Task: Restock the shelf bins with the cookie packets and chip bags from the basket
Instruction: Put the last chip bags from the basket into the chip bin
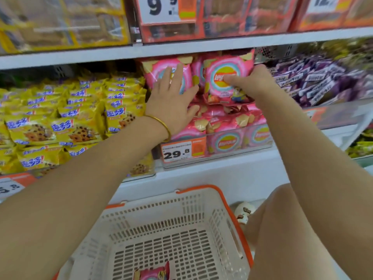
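Two bags beneath the shelf edge (201, 47): left grip (171, 100) flat on left bag (154, 74), right grip (248, 81) seemingly round upright bag (218, 66).

The left wrist carries one thin gold bangle (163, 124), plain and smooth, just behind the left hand (171, 106). The left forearm (90, 178) and the right forearm (312, 158) are bare to the near edge. The right hand (256, 83) is bare. At near right shows a bare knee (282, 207).
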{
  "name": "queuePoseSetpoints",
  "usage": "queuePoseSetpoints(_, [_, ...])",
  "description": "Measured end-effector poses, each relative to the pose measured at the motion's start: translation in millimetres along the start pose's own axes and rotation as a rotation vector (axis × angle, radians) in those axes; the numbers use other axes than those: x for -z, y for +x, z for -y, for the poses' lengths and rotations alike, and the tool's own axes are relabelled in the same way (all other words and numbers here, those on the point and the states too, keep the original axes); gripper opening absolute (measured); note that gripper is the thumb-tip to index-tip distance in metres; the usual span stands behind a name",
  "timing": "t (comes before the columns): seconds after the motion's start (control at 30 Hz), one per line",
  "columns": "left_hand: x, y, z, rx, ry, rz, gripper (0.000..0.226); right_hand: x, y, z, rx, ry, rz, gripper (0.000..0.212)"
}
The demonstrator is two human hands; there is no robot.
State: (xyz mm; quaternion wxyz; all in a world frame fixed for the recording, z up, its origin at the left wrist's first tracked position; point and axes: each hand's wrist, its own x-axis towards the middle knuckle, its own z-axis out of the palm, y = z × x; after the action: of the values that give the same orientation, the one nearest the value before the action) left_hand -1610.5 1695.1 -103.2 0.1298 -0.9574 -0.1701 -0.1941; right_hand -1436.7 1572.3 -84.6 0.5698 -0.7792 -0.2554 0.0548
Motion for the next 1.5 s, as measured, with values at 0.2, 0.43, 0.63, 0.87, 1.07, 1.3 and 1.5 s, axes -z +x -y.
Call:
queuePoseSetpoints(0.2, [-15,11,5,0.010,0.052,0.029,0.057,-18,39,-18,0.040,0.033,0.131,0.086])
queuePoseSetpoints(0.43, [-20,12,15,-0.025,0.042,-0.006,0.054,-8,56,-17,-0.008,-0.066,0.345,0.074])
queuePoseSetpoints(0.63, [-17,8,12,-0.036,0.051,0.014,0.054,-15,41,-20,-0.011,-0.011,0.266,0.089])
queuePoseSetpoints(0.87, [-3,-22,5,-0.096,-0.129,-0.091,0.058,-3,-22,-11,0.202,-0.193,-0.129,0.050])
queuePoseSetpoints(1.07, [-11,-136,-7,-0.192,-0.320,-0.162,0.030,-31,-133,-20,0.387,-0.159,0.183,0.020])
queuePoseSetpoints(1.3, [-98,-243,26,-0.153,-0.290,0.475,0.031,-146,-192,-97,0.232,-0.676,1.181,0.026])
queuePoseSetpoints(1.5, [-133,-270,41,-0.034,-0.231,0.775,0.039,-218,-258,-230,0.055,-1.009,1.534,0.068])
